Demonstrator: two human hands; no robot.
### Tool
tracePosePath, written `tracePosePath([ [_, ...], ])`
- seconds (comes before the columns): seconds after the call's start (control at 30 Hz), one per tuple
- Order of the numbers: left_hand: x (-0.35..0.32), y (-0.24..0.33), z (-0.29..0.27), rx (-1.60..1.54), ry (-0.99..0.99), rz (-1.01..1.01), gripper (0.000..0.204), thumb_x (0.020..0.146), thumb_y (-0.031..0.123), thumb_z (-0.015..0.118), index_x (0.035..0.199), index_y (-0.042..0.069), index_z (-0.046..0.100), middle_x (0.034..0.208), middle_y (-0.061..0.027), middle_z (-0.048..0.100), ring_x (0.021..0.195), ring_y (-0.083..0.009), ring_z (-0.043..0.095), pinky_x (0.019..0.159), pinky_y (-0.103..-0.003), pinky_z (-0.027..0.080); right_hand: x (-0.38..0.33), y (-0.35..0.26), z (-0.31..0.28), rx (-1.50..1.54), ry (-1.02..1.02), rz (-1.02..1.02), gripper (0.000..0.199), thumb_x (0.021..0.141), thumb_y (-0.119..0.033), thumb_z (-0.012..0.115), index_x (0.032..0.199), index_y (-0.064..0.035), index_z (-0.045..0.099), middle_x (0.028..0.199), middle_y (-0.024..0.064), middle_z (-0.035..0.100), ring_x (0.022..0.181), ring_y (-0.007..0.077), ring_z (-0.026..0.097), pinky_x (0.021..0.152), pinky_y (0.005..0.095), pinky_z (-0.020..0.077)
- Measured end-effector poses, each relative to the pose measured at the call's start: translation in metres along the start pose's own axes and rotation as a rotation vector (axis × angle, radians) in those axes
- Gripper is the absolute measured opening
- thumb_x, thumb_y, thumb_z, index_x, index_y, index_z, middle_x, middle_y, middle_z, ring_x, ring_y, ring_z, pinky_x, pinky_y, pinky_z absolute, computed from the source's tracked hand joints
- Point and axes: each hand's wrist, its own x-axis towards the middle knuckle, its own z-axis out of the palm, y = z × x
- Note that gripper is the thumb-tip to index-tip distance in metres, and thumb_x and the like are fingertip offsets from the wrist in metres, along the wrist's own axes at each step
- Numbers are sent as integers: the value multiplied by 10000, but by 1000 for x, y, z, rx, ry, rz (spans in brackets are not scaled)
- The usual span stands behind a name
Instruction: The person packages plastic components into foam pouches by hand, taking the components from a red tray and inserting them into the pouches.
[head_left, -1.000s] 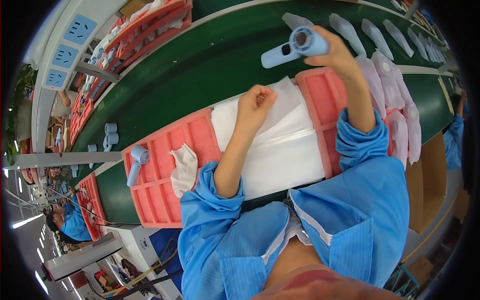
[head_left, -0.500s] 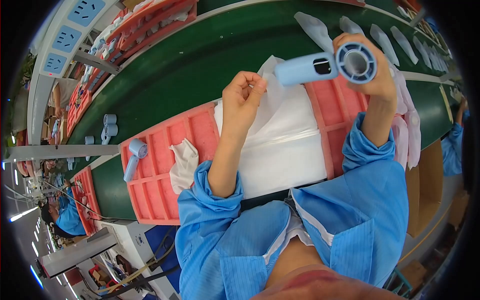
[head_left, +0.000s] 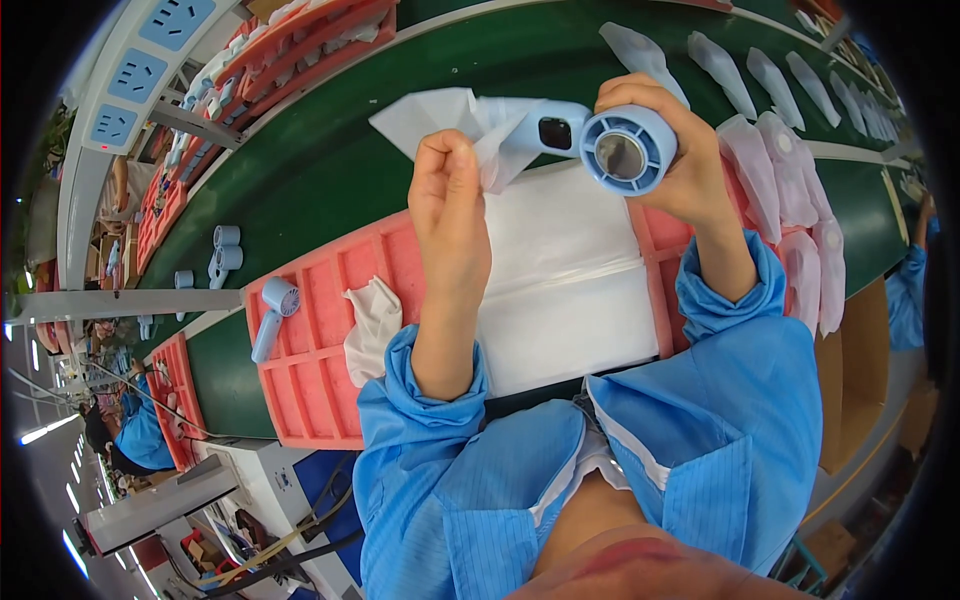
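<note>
My right hand grips a light-blue handheld fan by its round head, whose ring of slots faces up. The fan's handle, with a dark oval window, points left. My left hand pinches the edge of a thin white translucent bag. The end of the handle is inside the bag's mouth. Below both hands lie stacks of flat white bags on a pink compartment tray.
Another blue fan and an off-white cloth lie on the tray. Bagged fans are piled at right, and more bagged items line the green conveyor belt. A power strip stands far left.
Both hands have moved left with the fan. The bag has been lifted off the stack, and the handle's end has entered its mouth.
</note>
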Motion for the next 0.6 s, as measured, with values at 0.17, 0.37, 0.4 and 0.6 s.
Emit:
tracePosePath([
  [0.17,5,-5,-7,468,77,292,174,884,28,630,1047,7,573,964,-17,566,797,-86,536,707,-220,430,0,0,9,26,-14,-87,576,569,-31,830,1106,-60,622,1079,110,584,976,238,588,824,306,478],
  [0.37,-6,3,6,588,209,415,83,838,2,672,917,-20,664,872,-20,574,724,-88,534,612,-208,430,-6,1,34,35,-105,-100,639,585,-7,823,1183,-76,608,1091,121,528,973,251,564,798,325,487],
  [0.4,-8,3,7,632,148,418,86,833,-2,677,917,-24,670,851,-26,586,709,-87,548,598,-205,431,-7,2,37,-5,-109,-109,659,588,7,816,1206,-79,602,1092,122,513,969,254,558,790,324,489],
  [0.6,-28,-3,32,884,-19,614,167,752,-50,725,915,-15,711,739,-51,607,620,-107,582,560,-203,437,-11,6,46,-164,-47,-82,722,598,40,796,1272,-80,567,1084,123,477,947,265,544,760,316,488],
])
